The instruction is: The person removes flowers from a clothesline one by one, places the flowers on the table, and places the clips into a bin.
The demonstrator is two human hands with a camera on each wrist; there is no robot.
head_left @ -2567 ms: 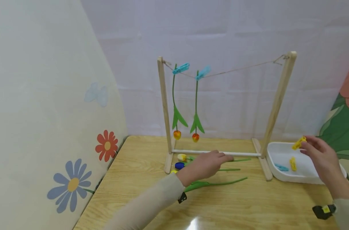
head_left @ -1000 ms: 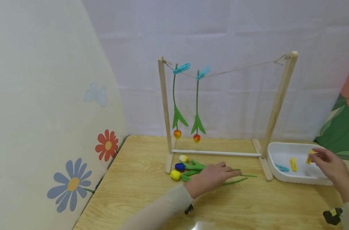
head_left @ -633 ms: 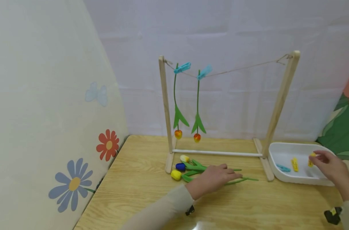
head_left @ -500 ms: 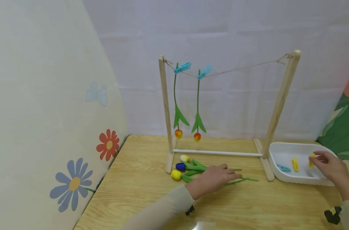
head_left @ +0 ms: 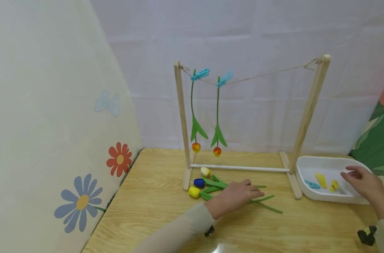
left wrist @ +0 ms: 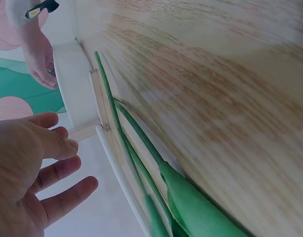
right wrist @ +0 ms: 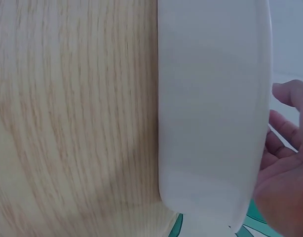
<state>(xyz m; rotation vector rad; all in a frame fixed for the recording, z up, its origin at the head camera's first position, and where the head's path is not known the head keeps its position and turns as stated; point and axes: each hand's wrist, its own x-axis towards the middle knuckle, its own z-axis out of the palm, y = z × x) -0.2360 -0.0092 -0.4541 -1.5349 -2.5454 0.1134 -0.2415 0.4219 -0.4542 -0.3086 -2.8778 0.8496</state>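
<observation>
In the head view my left hand (head_left: 236,195) hovers over the stems of several artificial tulips on the table. Its fingers are spread with nothing between them in the left wrist view, beside the green stems (left wrist: 117,116). The heads are white-yellow (head_left: 205,172), blue (head_left: 199,183) and yellow (head_left: 194,192). My right hand (head_left: 365,182) is over the right side of a white tray (head_left: 312,160), fingers loosely bent and holding nothing. In the tray lie two yellow clothespins (head_left: 334,185) and a blue clothespin (head_left: 312,184).
A wooden frame (head_left: 308,112) with a string stands behind the tulips. Two orange-yellow tulips (head_left: 196,147) hang head down from the string by blue clips (head_left: 200,74). A white rod (head_left: 239,168) joins the frame's feet. A flower-patterned wall (head_left: 68,105) borders the table's left side.
My right hand has let go of a yellow clothespin, which now lies in the tray. Under my left hand, one tulip stem has swung toward the front, and the white-yellow head has shifted slightly.
</observation>
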